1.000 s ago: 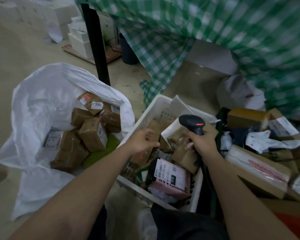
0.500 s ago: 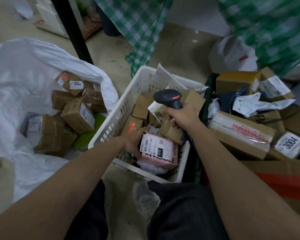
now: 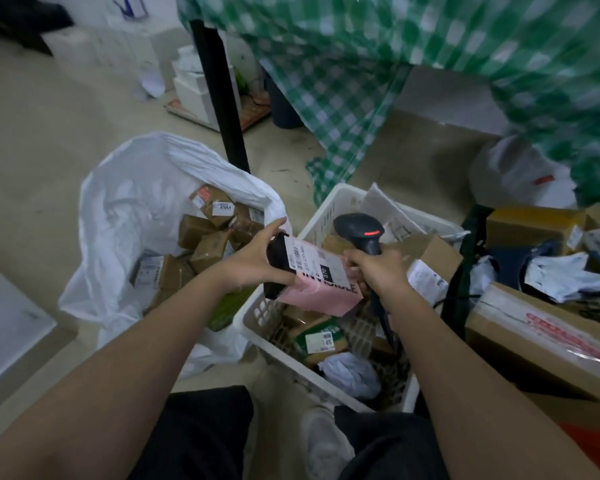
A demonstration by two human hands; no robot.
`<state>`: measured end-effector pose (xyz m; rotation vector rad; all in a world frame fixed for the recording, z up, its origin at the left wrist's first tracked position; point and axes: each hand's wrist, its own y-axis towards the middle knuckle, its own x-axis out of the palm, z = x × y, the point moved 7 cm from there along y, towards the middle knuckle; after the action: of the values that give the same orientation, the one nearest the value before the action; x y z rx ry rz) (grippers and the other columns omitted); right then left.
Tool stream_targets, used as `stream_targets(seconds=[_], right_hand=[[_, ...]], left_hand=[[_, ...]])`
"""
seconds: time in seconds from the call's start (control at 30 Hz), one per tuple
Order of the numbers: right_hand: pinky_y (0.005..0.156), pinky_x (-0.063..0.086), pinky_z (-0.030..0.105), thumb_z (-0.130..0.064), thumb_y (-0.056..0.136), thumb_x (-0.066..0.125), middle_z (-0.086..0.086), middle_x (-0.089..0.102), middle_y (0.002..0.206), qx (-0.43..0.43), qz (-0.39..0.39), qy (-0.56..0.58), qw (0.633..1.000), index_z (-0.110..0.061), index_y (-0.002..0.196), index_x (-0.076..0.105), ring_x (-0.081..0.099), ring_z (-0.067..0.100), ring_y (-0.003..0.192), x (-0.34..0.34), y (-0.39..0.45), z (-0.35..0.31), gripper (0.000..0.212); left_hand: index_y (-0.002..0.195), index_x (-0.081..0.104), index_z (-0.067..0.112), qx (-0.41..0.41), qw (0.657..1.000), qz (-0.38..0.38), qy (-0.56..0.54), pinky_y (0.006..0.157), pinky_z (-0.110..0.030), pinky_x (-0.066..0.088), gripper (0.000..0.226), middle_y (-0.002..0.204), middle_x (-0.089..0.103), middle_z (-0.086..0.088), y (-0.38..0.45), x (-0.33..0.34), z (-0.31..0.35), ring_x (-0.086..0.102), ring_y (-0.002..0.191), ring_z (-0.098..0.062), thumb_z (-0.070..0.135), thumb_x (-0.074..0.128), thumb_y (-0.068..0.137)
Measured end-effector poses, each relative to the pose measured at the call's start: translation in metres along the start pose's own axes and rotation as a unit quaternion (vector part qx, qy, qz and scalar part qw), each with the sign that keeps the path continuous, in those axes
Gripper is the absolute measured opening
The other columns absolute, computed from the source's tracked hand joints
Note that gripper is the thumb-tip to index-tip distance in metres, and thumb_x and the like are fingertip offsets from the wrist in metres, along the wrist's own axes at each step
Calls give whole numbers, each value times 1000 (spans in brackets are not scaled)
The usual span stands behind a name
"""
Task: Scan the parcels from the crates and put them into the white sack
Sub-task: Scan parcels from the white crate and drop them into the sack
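Where it lay crated, pink parcel [image 3: 321, 282] now lifted.

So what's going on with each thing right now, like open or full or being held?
White sack: open, partly filled with brown parcels.
Pink parcel: lifted above the crate, label up, in the left hand.
Scanner: held upright in the right hand, red light on.
White crate: parcels inside.
Big brown box: taped shut.
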<state>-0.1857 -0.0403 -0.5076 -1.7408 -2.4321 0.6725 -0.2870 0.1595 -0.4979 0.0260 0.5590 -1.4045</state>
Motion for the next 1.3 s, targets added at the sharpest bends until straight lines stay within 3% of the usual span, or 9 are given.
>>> stream_targets(seconds=[0.2, 0.43, 0.53, 0.63, 0.77, 0.9, 0.97, 1.1, 1.3], right_hand=[[78, 53, 37, -19, 77, 80, 5, 68, 83, -29, -41, -37, 998, -17, 86, 62, 66, 25, 80, 70, -1, -8, 20], [72, 42, 26, -15, 81, 76, 13, 68, 110, -1, -56, -156, 986, -8, 117, 61, 59, 23, 86, 105, -1, 7, 40], [60, 44, 25, -17, 79, 80, 13, 69, 103, 10, -58, -160, 985, -4, 117, 61, 61, 22, 79, 109, -1, 12, 44], [74, 49, 33, -23, 76, 83, 14, 70, 103, -1, -37, -167, 985, -6, 117, 62, 65, 27, 86, 109, 5, 14, 49], [74, 43, 30, -25, 76, 82, 12, 70, 105, -26, -26, -171, 985, -9, 115, 61, 64, 26, 89, 115, 4, 7, 47], [75, 42, 29, -28, 77, 81, 11, 70, 104, -41, -27, -190, 981, -9, 112, 64, 64, 27, 92, 117, -1, 3, 43], [74, 42, 29, -27, 79, 79, 11, 69, 100, -60, -38, -185, 980, -9, 105, 64, 64, 27, 91, 117, -5, -3, 35], [67, 43, 28, -28, 82, 76, 3, 64, 79, -108, -69, -176, 976, -15, 85, 61, 61, 21, 78, 113, -15, -29, 20], [55, 41, 26, -37, 77, 79, -7, 58, 50, -131, -150, -154, 968, -10, 79, 67, 54, 10, 49, 96, -37, -63, 30]], left_hand=[[150, 18, 34, 14, 997, 77, -18, 116, -42, 28, 127, 152, 30, 10, -32, -42, -11, 29, 139, -11, 45, 91, 46], [152, 18, 27, -11, 994, 106, -14, 114, -35, 30, 114, 154, 25, 7, -51, -63, -45, 26, 139, -9, 23, 90, 64], [148, 25, 20, -27, 990, 118, -65, 98, -24, 47, 104, 141, 43, 7, -51, -69, -54, 47, 123, -4, 19, 88, 66], [135, 39, 15, -76, 979, 149, -117, 69, -12, 50, 79, 121, 55, 6, -50, -73, -68, 55, 94, 6, 21, 84, 71], [130, 49, 18, -140, 948, 164, -233, 74, -31, 57, 61, 123, 58, -2, -50, -75, -80, 62, 99, -14, 28, 79, 77], [131, 52, 25, -164, 927, 142, -305, 72, -31, 58, 50, 116, 65, -2, -55, -71, -79, 65, 96, -17, 23, 72, 84], [131, 50, 23, -150, 923, 177, -306, 74, -31, 59, 52, 117, 63, -3, -56, -77, -79, 65, 95, -16, 18, 72, 85], [133, 42, 13, -124, 914, 250, -296, 89, -39, 56, 64, 124, 57, -8, -57, -93, -78, 65, 102, -21, 15, 77, 79], [128, 52, 13, -95, 917, 277, -272, 89, -38, 56, 61, 122, 59, -4, -54, -104, -72, 65, 104, -18, 20, 81, 75]])
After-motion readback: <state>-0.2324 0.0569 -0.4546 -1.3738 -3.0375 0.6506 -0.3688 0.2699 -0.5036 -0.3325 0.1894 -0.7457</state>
